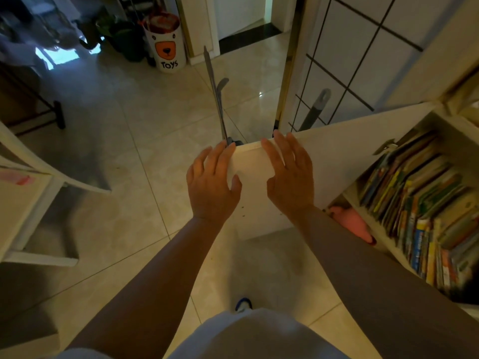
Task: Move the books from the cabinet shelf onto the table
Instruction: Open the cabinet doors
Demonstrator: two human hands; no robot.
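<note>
A white cabinet stands at the right with its door swung wide. Several colourful books lean tightly packed on its shelf. Both my hands hover side by side in front of the door's free end, palms down, fingers spread. My left hand is at the door's outer edge; my right hand is over the door panel. Neither holds anything. The books lie well to the right of both hands. A white table shows at the left edge.
A pink object lies low in the cabinet beside the books. A mop handle leans by the door's end. A white "TOYS" bin stands far back. A dark bench is at the left. Tiled floor spreads between table and cabinet.
</note>
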